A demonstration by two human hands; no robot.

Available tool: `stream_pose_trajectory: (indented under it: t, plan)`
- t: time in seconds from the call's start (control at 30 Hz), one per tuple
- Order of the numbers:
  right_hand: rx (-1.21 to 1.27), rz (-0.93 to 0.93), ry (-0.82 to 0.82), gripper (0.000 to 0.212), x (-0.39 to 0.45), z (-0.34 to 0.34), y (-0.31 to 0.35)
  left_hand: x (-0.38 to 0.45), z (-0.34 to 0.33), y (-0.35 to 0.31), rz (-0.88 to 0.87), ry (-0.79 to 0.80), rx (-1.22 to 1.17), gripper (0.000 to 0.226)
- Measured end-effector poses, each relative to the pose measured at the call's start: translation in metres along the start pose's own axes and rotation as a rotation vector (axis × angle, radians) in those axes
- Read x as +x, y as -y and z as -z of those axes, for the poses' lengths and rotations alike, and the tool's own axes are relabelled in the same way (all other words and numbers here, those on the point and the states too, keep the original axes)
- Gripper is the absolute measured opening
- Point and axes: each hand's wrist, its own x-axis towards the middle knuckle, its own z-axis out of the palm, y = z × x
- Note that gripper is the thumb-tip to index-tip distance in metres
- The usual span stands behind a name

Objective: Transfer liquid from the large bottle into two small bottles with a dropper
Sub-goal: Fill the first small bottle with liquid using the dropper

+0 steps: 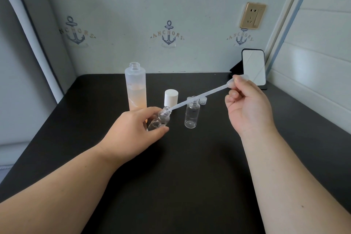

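My left hand [133,129] grips a small clear bottle [160,120], tilted with its open neck up and to the right. My right hand [247,106] pinches the bulb of a long translucent dropper [197,99]. The dropper's tip sits in the tilted bottle's neck. A second small clear bottle [191,115] stands upright and uncapped just right of it. The large frosted bottle [135,87] stands open behind my left hand, about half full of pale orange liquid.
A white cap [171,97] stands between the large bottle and the small ones. Small clear caps [202,100] lie behind the upright small bottle. A mirror on a black stand [253,68] is at the back right of the black table [180,176].
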Motion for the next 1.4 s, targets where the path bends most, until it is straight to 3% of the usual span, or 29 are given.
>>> stream_pose_trajectory:
  t: [0.47,0.7,0.77,0.87,1.0,1.07,1.27,1.4]
  plan:
    - [0.080,0.000,-0.007,0.014,-0.002,0.000,0.002,0.000,0.001,-0.001,0.081,0.037,-0.014,0.016]
    - [0.133,-0.023,-0.005,0.009,-0.002,0.001,0.002,0.002,0.000,-0.001,0.119,0.029,-0.009,0.046]
    - [0.145,-0.030,-0.002,0.009,-0.002,0.001,0.001,0.000,0.003,-0.003,0.125,-0.040,-0.102,0.048]
    - [0.150,-0.036,-0.003,0.010,-0.001,0.002,0.001,-0.003,0.007,-0.007,0.126,-0.260,-0.250,0.029]
    - [0.154,-0.046,-0.002,0.010,-0.002,0.000,0.001,-0.001,0.011,-0.006,0.191,-0.530,-0.247,0.005]
    - [0.155,-0.054,-0.007,0.010,-0.002,0.000,0.001,0.003,0.011,-0.001,0.269,-0.568,-0.231,0.016]
    - [0.124,-0.054,-0.017,0.009,-0.002,-0.001,0.000,0.015,0.008,0.016,0.407,-0.359,-0.226,0.076]
    - [0.135,-0.066,-0.021,0.009,-0.004,-0.002,0.000,0.017,0.002,0.021,0.404,-0.246,-0.159,0.048]
